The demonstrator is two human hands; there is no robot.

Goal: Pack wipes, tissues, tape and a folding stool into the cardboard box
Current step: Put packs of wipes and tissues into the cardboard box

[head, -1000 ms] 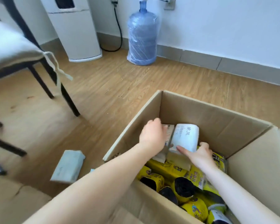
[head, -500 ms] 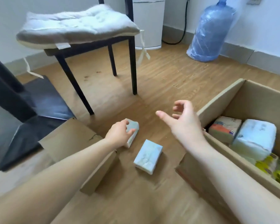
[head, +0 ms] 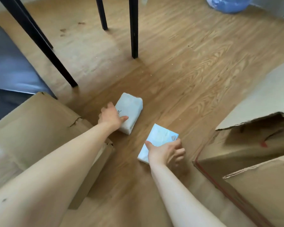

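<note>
A: What does the left hand (head: 112, 116) show?

B: Its fingers curl round the near left side of a pale blue, soft rectangular tissue pack (head: 129, 112), thumb laid on top. The pack lies flat on the wooden plank floor (head: 179, 66).

A: And the right hand (head: 165, 151)?

B: Thumb and fingers clasp the near end of a second pale blue tissue pack (head: 157, 138), just beside the first, nearer the camera.

A: What lies outward?

B: The brown cardboard box (head: 256, 164) at the floor's right edge, a flat brown cardboard sheet (head: 39, 128) at the left, and black chair legs (head: 134, 30) beyond.
</note>
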